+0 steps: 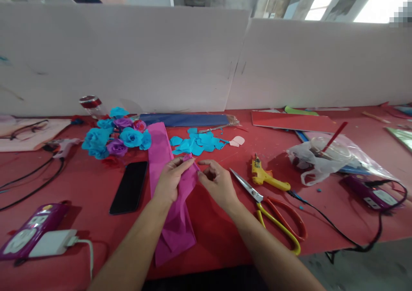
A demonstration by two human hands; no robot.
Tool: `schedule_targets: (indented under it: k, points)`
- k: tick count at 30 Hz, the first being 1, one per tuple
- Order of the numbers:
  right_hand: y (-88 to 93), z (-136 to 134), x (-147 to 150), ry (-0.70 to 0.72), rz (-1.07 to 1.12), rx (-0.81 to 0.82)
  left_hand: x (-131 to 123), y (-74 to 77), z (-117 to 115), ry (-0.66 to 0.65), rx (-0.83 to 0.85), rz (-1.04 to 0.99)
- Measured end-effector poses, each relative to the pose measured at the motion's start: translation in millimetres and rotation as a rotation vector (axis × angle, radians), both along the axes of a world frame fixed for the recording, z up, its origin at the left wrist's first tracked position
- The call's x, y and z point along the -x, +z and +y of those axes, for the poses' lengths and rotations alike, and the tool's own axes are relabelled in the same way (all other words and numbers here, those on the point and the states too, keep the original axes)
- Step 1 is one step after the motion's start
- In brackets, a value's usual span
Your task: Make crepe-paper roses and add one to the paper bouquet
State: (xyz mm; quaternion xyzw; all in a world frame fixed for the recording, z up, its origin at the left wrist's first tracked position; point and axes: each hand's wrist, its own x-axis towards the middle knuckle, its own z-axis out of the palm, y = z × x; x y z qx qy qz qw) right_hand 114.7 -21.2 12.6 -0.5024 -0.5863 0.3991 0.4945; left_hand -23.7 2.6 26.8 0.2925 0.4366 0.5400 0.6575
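Right of paper (175, 233), straw (335, 136) in cup (340, 153)

The left hand (170, 177) pinches magenta paper (185, 192); from it, the right hand (220, 183) sits at three o'clock, scissors (258, 198) four, flowers (131, 137) ten.

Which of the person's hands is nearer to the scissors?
Right. The right hand is just left of the scissors; the left hand is farther left, holding the pink paper.

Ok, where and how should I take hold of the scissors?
Take the scissors, I'd say, by the red and yellow handles, from the near right: they lie flat, loops toward the near edge of the table, pointed blades angled away to the left.
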Motion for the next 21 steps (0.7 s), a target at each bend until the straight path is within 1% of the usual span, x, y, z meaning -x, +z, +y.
schedule_targets:
  k: [5,8,10,13,17,21]
  points:
    - [3.7,-3.4,-0.6,-0.065,-0.144,-0.111,-1.2,-0.7,-0.1,0.022,-0.045,-0.018]
    - [4.9,-3.5,-2.1,-0.084,-0.2,-0.207,-2.4,0.1,-0.4,0.048,-0.057,-0.026]
    - [4.4,-3.1,-3.1,-0.086,-0.216,-0.244,-3.1,1.1,-0.9,0.059,-0.06,-0.027]
    - [3.2,-2.1,-4.3,-0.078,-0.23,-0.269,-3.5,2.8,-1.7,0.065,-0.059,-0.017]
    - [4.4,-1.3,-5.3,-0.012,-0.261,-0.276,-2.8,3.4,-1.9,0.07,-0.057,-0.013]
    - [5.9,-1.2,-5.3,-0.018,-0.268,-0.283,-2.4,2.3,-1.4,0.016,-0.007,-0.004]
